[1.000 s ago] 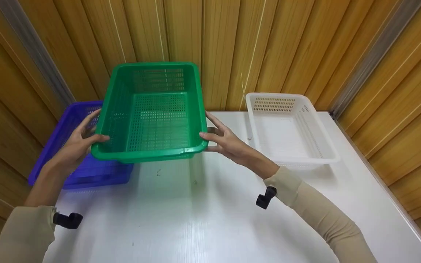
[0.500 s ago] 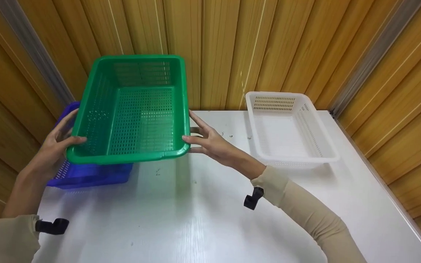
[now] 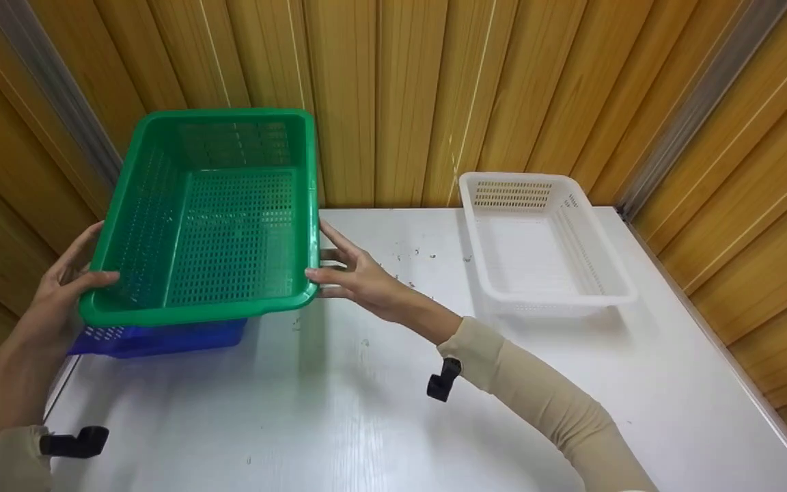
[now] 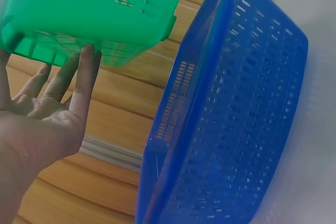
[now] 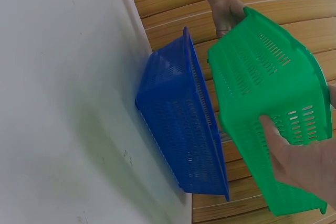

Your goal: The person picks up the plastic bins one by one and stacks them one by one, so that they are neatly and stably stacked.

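Now the green basket [image 3: 236,236] is farther left than a second ago; it is suspended over the blue basket [image 3: 175,339]; the sideways carry therefore appears well advanced; left hand [image 3: 55,295] and right hand [image 3: 363,279] pinch its opposite sides, thumbs at the rim.

From the head, looks forward and down across a flat white table [image 3: 352,424] at a wood-grain panelled wall [image 3: 407,89]. From the left wrist, rolled sideways, closely faces a perforated blue plastic basket [image 4: 252,98] and a perforated green plastic basket [image 4: 94,14]. From the right wrist, rolled oppositely, shares both, the blue from farther off.
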A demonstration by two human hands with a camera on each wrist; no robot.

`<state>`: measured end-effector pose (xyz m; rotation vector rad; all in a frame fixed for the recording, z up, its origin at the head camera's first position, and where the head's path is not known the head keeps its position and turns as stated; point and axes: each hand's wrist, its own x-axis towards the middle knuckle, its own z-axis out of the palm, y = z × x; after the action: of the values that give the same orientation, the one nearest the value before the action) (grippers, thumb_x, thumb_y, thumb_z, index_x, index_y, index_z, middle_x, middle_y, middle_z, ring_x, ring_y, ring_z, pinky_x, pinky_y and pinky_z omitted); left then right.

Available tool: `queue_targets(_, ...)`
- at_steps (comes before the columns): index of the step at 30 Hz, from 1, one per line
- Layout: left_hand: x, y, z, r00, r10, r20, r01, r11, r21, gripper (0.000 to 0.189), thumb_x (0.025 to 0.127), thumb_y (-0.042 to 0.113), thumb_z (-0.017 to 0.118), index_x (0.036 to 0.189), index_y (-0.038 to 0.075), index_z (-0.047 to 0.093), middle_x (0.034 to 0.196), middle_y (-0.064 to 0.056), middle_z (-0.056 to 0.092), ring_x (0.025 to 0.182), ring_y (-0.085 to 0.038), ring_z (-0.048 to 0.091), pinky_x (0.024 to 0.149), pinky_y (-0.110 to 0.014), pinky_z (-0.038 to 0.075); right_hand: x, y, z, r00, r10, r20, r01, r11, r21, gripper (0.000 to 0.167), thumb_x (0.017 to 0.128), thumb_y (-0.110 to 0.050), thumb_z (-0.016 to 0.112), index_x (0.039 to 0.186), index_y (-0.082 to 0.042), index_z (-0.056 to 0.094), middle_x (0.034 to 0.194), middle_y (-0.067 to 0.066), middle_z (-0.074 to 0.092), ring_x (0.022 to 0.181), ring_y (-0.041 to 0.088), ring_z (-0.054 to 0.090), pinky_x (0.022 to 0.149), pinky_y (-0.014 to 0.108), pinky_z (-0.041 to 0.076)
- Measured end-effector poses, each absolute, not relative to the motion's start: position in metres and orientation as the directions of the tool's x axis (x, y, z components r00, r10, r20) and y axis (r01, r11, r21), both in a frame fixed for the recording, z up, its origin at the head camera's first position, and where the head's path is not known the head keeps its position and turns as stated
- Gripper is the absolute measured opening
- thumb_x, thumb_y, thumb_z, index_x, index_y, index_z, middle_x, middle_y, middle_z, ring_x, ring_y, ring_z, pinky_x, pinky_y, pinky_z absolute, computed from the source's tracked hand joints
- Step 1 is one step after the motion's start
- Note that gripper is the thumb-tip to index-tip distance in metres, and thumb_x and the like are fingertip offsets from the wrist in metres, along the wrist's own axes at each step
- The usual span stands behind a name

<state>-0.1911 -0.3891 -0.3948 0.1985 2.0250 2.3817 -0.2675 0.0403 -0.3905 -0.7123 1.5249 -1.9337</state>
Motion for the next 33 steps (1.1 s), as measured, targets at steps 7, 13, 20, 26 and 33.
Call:
queue_targets(7, -0.18, -0.41, -0.4, -0.997, 0.035, 0.075, 0.069, -0.143, 0.987, 0.072, 0.103, 0.0, 0.05, 0.162, 0.034, 0.027, 0.142, 0.012, 0.048, 0.115, -0.004, 0.062, 0.082, -0.028, 0.061, -0.264, 0.012, -0.399, -0.687, -0.724, 0.055, 0.129, -0.196, -0.972, 0.088, 0.097, -0.008, 0.063, 0.165, -0.036, 0.014, 0.153, 0.023, 0.037, 0.134, 0.041, 0.056, 0.105, 0.044, 0.054)
queue_targets(13, -0.178, -0.429, -0.413, -0.999, -0.037, 0.022, 0.026, -0.109, 0.994, 0.072, 0.103, 0.004, 0.052, 0.161, 0.039, 0.028, 0.139, 0.013, 0.048, 0.109, -0.003, 0.065, 0.077, -0.032, 0.063, -0.26, -0.005, -0.407, -0.676, -0.736, 0.043, 0.145, -0.189, -0.971, 0.087, 0.099, -0.005, 0.061, 0.164, -0.037, 0.013, 0.151, 0.021, 0.038, 0.134, 0.041, 0.057, 0.104, 0.045, 0.054)
queue_targets(20, -0.18, -0.435, -0.422, -0.998, -0.049, 0.035, 0.042, -0.15, 0.988, 0.071, 0.102, 0.002, 0.053, 0.161, 0.037, 0.031, 0.136, 0.013, 0.051, 0.107, -0.004, 0.066, 0.076, -0.031, 0.063, -0.262, -0.01, -0.407, -0.683, -0.73, 0.03, 0.118, -0.151, -0.981, 0.086, 0.1, -0.007, 0.061, 0.165, -0.036, 0.012, 0.145, 0.013, 0.044, 0.122, 0.023, 0.064, 0.11, 0.051, 0.048)
queue_targets(26, -0.199, -0.48, -0.455, -0.994, -0.081, 0.079, 0.09, -0.142, 0.986, 0.071, 0.102, 0.001, 0.054, 0.16, 0.035, 0.032, 0.144, 0.011, 0.048, 0.11, -0.007, 0.067, 0.075, -0.035, 0.064, -0.262, -0.022, -0.406, -0.683, -0.73, 0.024, 0.102, -0.128, -0.986, 0.086, 0.1, -0.007, 0.062, 0.165, -0.036, 0.013, 0.143, 0.009, 0.048, 0.125, 0.019, 0.063, 0.108, 0.04, 0.052)
queue_targets(33, -0.206, -0.489, -0.458, -0.994, -0.081, 0.074, 0.089, -0.196, 0.976, 0.069, 0.102, -0.001, 0.052, 0.16, 0.033, 0.034, 0.143, 0.009, 0.052, 0.108, -0.011, 0.071, 0.074, -0.038, 0.064, -0.262, -0.029, -0.404, -0.679, -0.733, 0.032, 0.065, -0.103, -0.993, 0.086, 0.1, -0.009, 0.061, 0.165, -0.034, 0.01, 0.141, 0.004, 0.047, 0.128, 0.015, 0.06, 0.111, 0.043, 0.05)
